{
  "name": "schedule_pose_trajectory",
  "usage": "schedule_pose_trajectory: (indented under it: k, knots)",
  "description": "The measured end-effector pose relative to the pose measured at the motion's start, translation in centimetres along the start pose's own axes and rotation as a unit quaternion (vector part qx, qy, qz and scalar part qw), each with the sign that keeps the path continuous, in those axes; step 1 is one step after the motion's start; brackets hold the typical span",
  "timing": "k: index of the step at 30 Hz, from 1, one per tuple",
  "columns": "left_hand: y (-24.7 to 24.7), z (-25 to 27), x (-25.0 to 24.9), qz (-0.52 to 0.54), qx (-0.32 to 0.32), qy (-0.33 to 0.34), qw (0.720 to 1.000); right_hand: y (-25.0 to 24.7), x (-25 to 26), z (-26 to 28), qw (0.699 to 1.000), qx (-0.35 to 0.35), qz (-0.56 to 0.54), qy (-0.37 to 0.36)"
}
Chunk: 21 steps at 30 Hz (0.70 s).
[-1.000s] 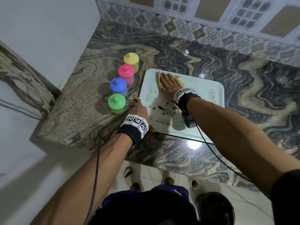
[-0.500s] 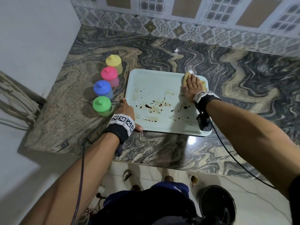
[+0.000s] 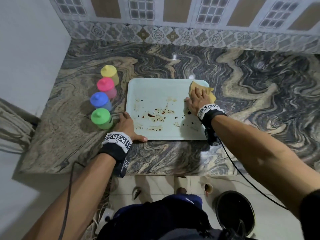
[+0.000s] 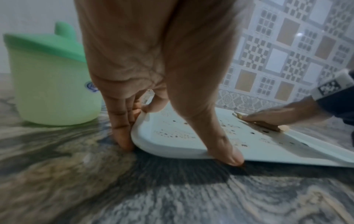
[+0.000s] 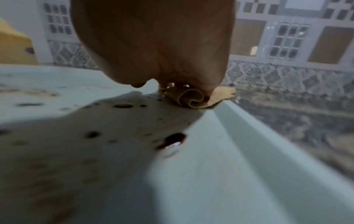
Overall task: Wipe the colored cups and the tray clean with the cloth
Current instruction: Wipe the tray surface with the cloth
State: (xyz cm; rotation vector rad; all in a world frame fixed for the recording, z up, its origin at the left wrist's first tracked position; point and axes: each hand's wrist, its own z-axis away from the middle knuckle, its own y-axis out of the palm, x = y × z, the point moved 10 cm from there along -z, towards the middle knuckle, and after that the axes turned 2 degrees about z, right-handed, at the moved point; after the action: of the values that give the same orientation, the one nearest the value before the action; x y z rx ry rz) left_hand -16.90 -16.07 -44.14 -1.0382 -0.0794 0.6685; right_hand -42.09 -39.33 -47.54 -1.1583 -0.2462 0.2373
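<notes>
A pale tray [image 3: 155, 90] lies on the marble counter, with dark brown spots and smears across its middle. My right hand [image 3: 197, 97] presses flat on a tan cloth [image 3: 210, 96] at the tray's far right corner; the right wrist view shows the cloth [image 5: 191, 98] bunched under my palm by the rim. My left hand [image 3: 126, 123] braces the tray's near left corner, with straight fingers [image 4: 122, 128] against the left edge and the thumb on the front rim. Yellow [image 3: 110, 73], pink [image 3: 105, 85], blue [image 3: 99, 100] and green [image 3: 101, 117] lidded cups stand in a row left of the tray.
A plain wall [image 3: 26, 58] bounds the counter on the left and a tiled wall [image 3: 173, 35] bounds it at the back. The counter's front edge [image 3: 155, 173] runs just below the tray. A black bucket [image 3: 233, 210] stands on the floor. Cables hang from both wrists.
My right hand slid the cloth along the tray's far edge from the left corner to the right corner. The left hand stayed at the near left corner.
</notes>
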Motion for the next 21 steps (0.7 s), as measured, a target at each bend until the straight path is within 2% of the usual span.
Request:
schedule_pose_trajectory:
  k: [7, 12, 18, 21]
  knots:
    - [0.0, -0.5, 0.6, 0.049, -0.017, 0.019, 0.998, 2.7, 2.2, 3.1, 0.999, 0.040, 0.013, 0.030]
    - [0.0, -1.0, 1.7, 0.110, -0.032, 0.044, 0.992, 2.9, 5.9, 3.8, 0.995, 0.047, -0.036, 0.074]
    - [-0.3, -0.7, 1.8, 0.121, -0.046, 0.055, 0.990, 2.1, 12.1, 3.2, 0.994, 0.048, -0.085, 0.052]
    - [-0.1, -0.8, 2.0, 0.131, -0.044, 0.055, 0.989, 1.3, 15.3, 3.2, 0.993, 0.051, -0.104, 0.016]
